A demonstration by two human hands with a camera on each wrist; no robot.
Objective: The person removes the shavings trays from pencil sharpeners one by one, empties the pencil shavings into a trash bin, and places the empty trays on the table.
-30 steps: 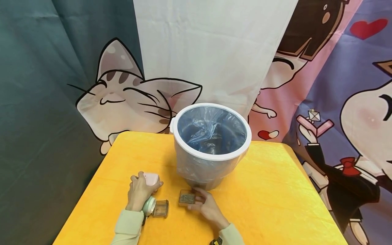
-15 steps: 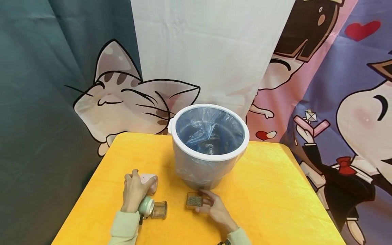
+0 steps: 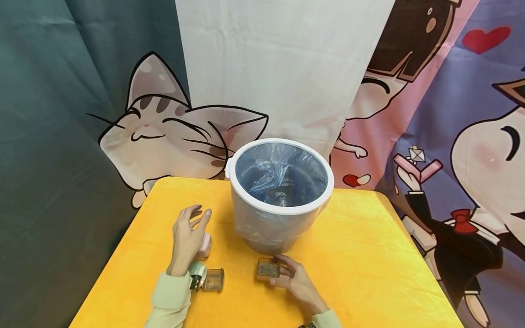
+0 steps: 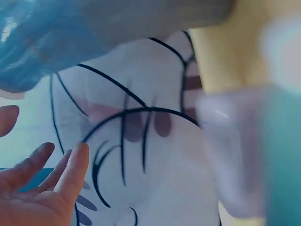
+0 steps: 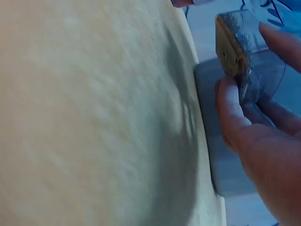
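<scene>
Over on the yellow table (image 3: 361, 259), from my end I've got a white-rimmed bin (image 3: 272, 230) with a plastic bag (image 3: 268, 175) lining it. Next down, hands: left hand (image 3: 188, 239) is up with fingers spread wide, right hand (image 3: 298, 280) is in front of the bin, fingers pinched. Then a pink boxy thing (image 3: 205, 247) near the left hand, a partly hidden green jar (image 3: 198, 268), a brownish see-through container (image 3: 213, 280) beside it, and the little clear box (image 3: 268, 270) those right fingers hold off the table.

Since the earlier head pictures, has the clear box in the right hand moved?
Yes. Against the bin in the head view, the clear box has shifted to the right and slightly toward the person.
</scene>
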